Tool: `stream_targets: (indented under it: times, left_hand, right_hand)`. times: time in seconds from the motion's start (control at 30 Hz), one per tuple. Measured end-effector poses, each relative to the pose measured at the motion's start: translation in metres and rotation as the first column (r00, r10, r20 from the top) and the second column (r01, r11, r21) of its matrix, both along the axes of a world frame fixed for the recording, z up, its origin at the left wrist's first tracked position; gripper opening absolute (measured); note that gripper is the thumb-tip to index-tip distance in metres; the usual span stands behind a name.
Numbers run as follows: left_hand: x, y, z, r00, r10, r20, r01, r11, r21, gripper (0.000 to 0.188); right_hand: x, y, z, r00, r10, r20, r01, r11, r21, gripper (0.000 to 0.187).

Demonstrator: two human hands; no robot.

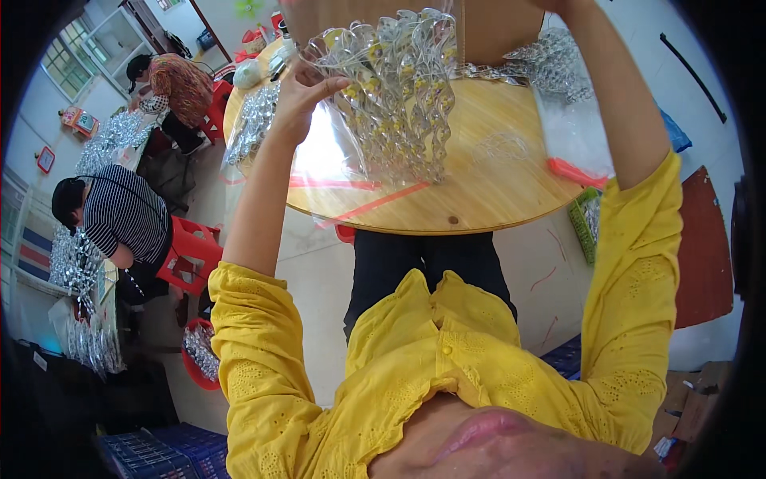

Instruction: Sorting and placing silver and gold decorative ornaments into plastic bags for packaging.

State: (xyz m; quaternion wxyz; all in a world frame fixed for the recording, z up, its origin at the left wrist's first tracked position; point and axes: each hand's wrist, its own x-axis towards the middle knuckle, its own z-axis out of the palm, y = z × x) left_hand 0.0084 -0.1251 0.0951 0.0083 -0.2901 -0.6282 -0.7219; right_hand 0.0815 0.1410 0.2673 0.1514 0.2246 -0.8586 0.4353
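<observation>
My left hand (302,97) is closed on the edge of a clear plastic bag (343,148), thumb stretched across it. Inside or behind the film hang several shiny silver twisted spiral ornaments (407,96) with yellowish glints, upright above the table. A red strip runs along the bag's lower part. My right hand (565,5) is raised at the upper edge of the view, near a brown cardboard box (501,33). The picture cuts off its fingers, so what they hold is hidden.
The round wooden table (495,188) bears another pile of silver spirals (554,64) and clear bags with a red strip (576,170) at right. A green basket (585,227) stands below. Two people work at left, near red stools (190,254) and a red basin (198,359).
</observation>
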Motion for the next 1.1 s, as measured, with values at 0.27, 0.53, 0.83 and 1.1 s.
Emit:
stream_targets:
  times: [0.27, 0.53, 0.83, 1.1]
  left_hand:
    - [0.009, 0.008, 0.000, 0.999, -0.013, -0.041, 0.018, 0.992, 0.121, 0.059]
    - [0.009, 0.009, -0.008, 0.996, -0.063, -0.060, 0.075, 0.967, 0.241, 0.061]
    - [0.016, 0.022, -0.011, 0.713, 0.659, -0.238, -0.689, 0.723, -0.062, 0.099]
    - [0.111, 0.083, -0.010, 0.898, 0.217, -0.383, -0.204, 0.976, 0.074, 0.115]
  right_hand:
    - [-0.033, -0.035, 0.036, 0.979, 0.167, 0.118, -0.198, 0.918, 0.344, 0.039]
    - [-0.026, 0.012, -0.003, 0.867, 0.399, 0.298, -0.412, 0.911, -0.019, 0.075]
    - [-0.007, -0.055, -0.098, 0.903, 0.428, 0.045, -0.212, 0.534, -0.818, 0.045]
    - [0.088, -0.110, -0.050, 0.986, 0.094, 0.139, -0.045, 0.947, -0.317, 0.052]
